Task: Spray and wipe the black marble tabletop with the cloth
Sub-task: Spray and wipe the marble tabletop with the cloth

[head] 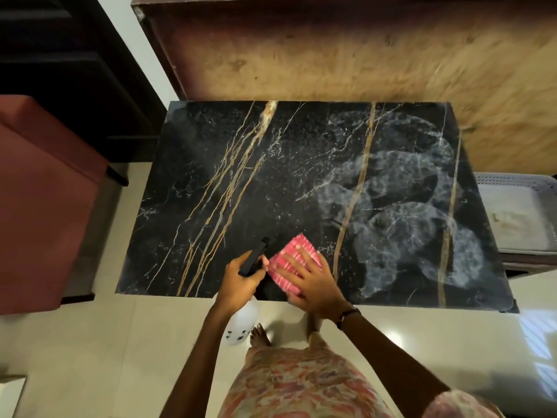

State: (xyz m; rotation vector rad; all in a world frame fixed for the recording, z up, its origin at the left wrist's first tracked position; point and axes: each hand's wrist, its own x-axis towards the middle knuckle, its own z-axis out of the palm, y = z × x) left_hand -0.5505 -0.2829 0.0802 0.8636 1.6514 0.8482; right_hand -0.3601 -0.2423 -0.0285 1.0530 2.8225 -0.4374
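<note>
The black marble tabletop (271, 182) with gold and white veins fills the middle of the view. Wet swirled streaks cover its right half. A folded pink checked cloth (286, 263) lies near the front edge. My right hand (313, 279) presses flat on it, fingers spread. My left hand (241, 279) grips a spray bottle (244, 321) just left of the cloth. The black nozzle points up over the table and the white body hangs below the table's front edge.
A red upholstered seat (39, 191) stands to the left. A brown wooden panel (346, 55) rises behind the table. A white perforated basket (518, 212) sits at the right edge. Pale tiled floor (105, 342) lies in front, where my feet and patterned dress show.
</note>
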